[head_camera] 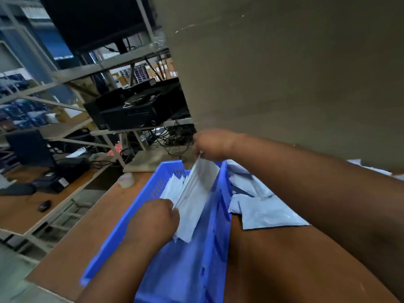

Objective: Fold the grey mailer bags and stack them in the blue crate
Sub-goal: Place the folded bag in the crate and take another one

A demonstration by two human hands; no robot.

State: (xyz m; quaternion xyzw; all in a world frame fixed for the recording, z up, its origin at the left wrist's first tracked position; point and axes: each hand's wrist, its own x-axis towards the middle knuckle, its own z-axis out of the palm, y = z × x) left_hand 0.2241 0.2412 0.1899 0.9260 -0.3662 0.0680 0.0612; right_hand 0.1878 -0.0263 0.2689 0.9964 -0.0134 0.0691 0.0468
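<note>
Standing on a brown counter (pixel 87 232), a blue crate (pixel 218 237) filled the lower middle of the frame. A folded grey mailer bag (pixel 194 197) was held upright inside it, over the crate's far half. The bag's top corner was pinched by the right hand (pixel 213 145), seen just right of the frame's centre, with the fingers closed on the bag. The bag's lower left edge was gripped by the left hand (pixel 157 217), lower in the frame, likewise closed on the same bag. More folded bags (pixel 172 189) were seen standing behind the held one, against the crate's far left wall. A loose heap of unfolded grey bags (pixel 262 206) lay on the counter just right of the crate, touching its right wall. A small pale tape roll (pixel 126 179) rested on the counter near the crate's far left corner. A metal shelf (pixel 105 66) carrying a black box (pixel 129 110) was seen in the upper left of the frame, and a black mouse (pixel 44 205) lay on a lower desk (pixel 19 213) at the left edge.
</note>
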